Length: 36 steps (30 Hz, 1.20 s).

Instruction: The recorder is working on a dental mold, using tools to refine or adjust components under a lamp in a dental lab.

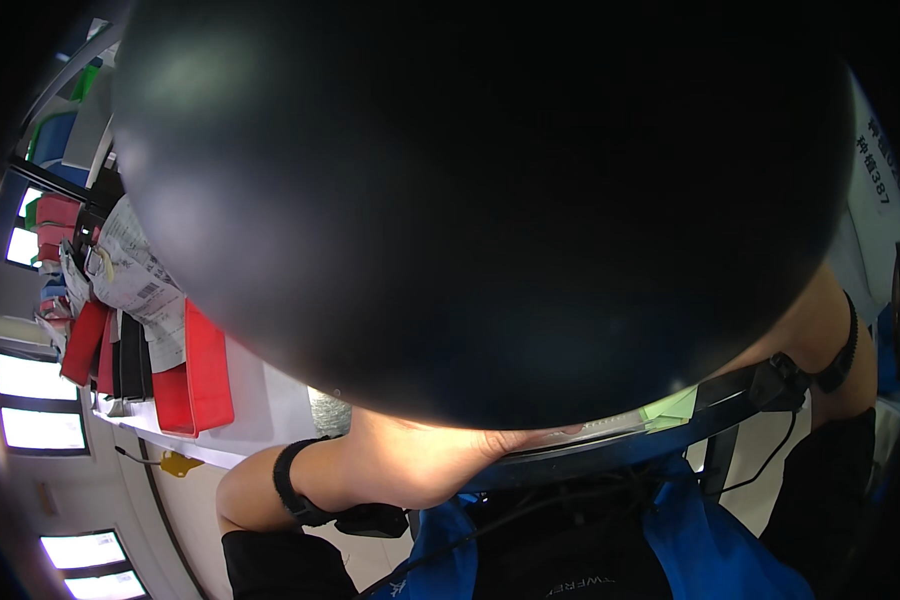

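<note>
A large black round object (490,200) fills most of the view and hides what lies behind it. My left hand (410,462) comes in from the lower left with a black band on its wrist. It grips the object's lower edge, with the fingers stretched along a thin dark rim (620,440). A pale green slip (673,405) lies on that rim. My right forearm (820,330), also with a black wrist band, reaches up at the right. The right hand itself is hidden behind the black object.
At the left a white tabletop (270,405) carries red flat cases (198,375), dark cases and white printed paper tags (135,275). A small yellow piece (176,463) hangs below its edge. Blue fabric (715,555) is at the bottom. Bright window panes (32,378) line the far left.
</note>
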Available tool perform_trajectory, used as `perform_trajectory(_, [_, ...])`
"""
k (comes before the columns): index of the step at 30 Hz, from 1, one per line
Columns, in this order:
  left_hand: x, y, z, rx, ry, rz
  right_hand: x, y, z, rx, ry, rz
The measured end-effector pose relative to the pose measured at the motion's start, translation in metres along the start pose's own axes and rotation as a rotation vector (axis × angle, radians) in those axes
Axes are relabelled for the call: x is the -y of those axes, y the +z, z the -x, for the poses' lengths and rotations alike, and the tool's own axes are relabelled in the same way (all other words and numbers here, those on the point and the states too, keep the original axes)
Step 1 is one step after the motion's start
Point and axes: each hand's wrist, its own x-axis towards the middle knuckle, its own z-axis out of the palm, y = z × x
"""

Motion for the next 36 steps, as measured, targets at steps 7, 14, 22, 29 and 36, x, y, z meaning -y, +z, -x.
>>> perform_trajectory(7, [0.004,0.008,0.007,-0.095,0.052,0.072,-0.003,-0.018,-0.008,0.170,-0.007,-0.024])
perform_trajectory(14, [0.009,0.008,0.012,-0.131,-0.054,-0.203,-0.002,-0.012,-0.004,0.135,0.081,-0.222])
perform_trajectory(22, [0.006,0.018,0.007,-0.330,0.078,-0.082,0.010,-0.016,-0.028,0.310,0.180,-0.191])
perform_trajectory(29, [0.007,0.018,-0.001,-0.242,0.139,-0.108,0.000,-0.014,-0.002,0.158,0.173,-0.248])
perform_trajectory(36, [0.006,0.015,0.001,-0.280,0.206,-0.216,-0.002,-0.009,-0.003,0.082,-0.024,-0.073])
